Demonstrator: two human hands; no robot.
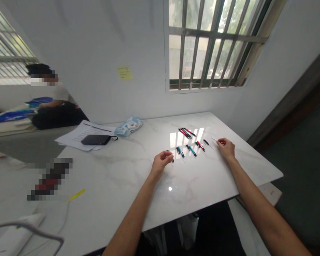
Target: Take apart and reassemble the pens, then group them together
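My left hand (162,163) is low over the white tabletop, its fingertips closed round a dark pen piece (172,161) that they mostly cover. To the right, my right hand (226,148) pinches a thin whitish stick (214,138) that looks like a pen refill. Between the hands lie small groups of pen parts: a blue one (180,152), a teal one (191,150), a red one (200,146) and a black piece (206,142). Thin refills seem to lie beside them. Farther back, several red and black pens (186,133) rest side by side.
The marble-patterned table (117,188) meets the wall at the back. Papers (77,137), a black pouch-like case (96,139) and a light blue packet (128,126) lie at the back left. A yellow strip (76,195) is at the left. Another person (54,96) sits beyond.
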